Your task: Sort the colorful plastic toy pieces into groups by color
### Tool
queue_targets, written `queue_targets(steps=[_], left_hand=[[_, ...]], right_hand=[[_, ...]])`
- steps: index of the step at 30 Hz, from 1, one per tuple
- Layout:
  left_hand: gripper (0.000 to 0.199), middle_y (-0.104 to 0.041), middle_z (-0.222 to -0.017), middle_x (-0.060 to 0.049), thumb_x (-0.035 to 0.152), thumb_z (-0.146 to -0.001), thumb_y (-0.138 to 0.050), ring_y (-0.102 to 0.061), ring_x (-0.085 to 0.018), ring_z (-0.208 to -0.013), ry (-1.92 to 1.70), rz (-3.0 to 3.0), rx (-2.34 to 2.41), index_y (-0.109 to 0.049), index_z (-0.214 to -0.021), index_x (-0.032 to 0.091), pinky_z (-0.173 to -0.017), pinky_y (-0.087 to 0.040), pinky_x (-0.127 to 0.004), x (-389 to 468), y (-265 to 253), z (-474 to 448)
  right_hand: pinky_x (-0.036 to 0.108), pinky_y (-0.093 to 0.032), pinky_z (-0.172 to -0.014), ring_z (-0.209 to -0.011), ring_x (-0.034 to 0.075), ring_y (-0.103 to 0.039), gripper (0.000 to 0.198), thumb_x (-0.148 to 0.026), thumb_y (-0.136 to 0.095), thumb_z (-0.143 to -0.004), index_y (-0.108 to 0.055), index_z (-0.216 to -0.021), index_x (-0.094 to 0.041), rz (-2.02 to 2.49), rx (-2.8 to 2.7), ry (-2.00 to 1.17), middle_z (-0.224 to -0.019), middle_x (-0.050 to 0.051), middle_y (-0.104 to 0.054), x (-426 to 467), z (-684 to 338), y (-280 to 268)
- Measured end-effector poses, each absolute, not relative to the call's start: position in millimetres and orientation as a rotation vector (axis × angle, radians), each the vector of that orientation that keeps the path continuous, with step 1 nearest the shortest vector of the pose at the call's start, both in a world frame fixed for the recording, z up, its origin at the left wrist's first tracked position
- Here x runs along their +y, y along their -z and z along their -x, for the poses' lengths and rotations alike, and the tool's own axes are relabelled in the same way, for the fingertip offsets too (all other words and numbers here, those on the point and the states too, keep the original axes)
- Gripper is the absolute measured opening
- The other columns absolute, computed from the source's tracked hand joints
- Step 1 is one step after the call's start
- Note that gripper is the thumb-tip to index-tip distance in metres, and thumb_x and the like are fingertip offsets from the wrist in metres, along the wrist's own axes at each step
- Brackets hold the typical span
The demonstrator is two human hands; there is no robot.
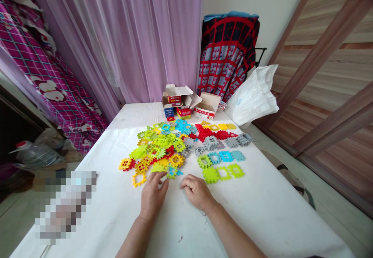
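My left hand [154, 196] is at the near edge of a mixed pile of plastic interlocking tiles [159, 141]. Its fingers are bent, with a gap between thumb and forefinger, and nothing shows in them. Just beyond its fingertips lie a lime green tile [159, 167] and a blue window tile [172, 171]; whether it touches them I cannot tell. A yellow frame tile [139, 179] lies to its left. My right hand [197, 192] is closed above the white cloth, its fingers curled, with no tile showing in it. Green tiles [210, 175] lie beyond it in a row.
Sorted rows of blue [225, 156], grey [211, 143], red [214, 133] and yellow tiles [223, 126] lie right of the pile. Open small cardboard boxes [183, 101] stand at the back. A white bag [253, 96] is beyond the right corner. A blurred object [68, 205] lies left.
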State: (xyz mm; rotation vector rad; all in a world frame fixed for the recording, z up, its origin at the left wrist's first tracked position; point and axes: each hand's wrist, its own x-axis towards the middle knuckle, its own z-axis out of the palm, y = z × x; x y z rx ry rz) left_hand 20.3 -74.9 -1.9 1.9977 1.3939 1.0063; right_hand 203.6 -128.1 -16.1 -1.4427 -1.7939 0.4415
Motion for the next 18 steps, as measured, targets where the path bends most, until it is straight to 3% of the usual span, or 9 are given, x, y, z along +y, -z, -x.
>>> queue_targets(steps=[4,9,18], left_hand=[[0.030,-0.062,-0.106,-0.005,0.027,-0.088,-0.052,-0.061,-0.017,-0.090,-0.650,-2.342,1.550,-0.064,-0.115,0.029,-0.076,-0.048,-0.028,-79.4,-0.5,-24.3],[0.030,-0.061,-0.104,-0.004,0.035,-0.089,-0.054,-0.060,-0.017,-0.091,-0.508,-2.458,1.578,-0.062,-0.118,0.030,-0.077,-0.046,-0.027,-82.1,-2.6,-27.4],[0.018,-0.061,-0.092,-0.001,0.036,-0.092,-0.050,-0.060,-0.016,-0.090,-0.434,-2.525,1.549,-0.065,-0.097,0.028,-0.074,-0.044,-0.024,-85.2,-6.3,-29.3]], right_hand=[[0.023,-0.048,-0.072,-0.075,0.014,-0.063,0.033,0.000,-0.045,-0.068,-0.068,-0.073,-0.024,1.437,-1.795,-0.450,-0.077,0.000,-0.067,-127.6,-204.3,16.7],[0.023,-0.048,-0.072,-0.075,0.015,-0.063,0.034,0.000,-0.045,-0.068,-0.068,-0.074,-0.024,1.423,-1.811,-0.442,-0.077,0.000,-0.067,-127.1,-205.4,17.6],[0.024,-0.048,-0.072,-0.075,0.015,-0.063,0.032,-0.001,-0.044,-0.068,-0.067,-0.073,-0.023,1.412,-1.806,-0.460,-0.077,0.001,-0.067,-126.9,-205.5,17.5]])
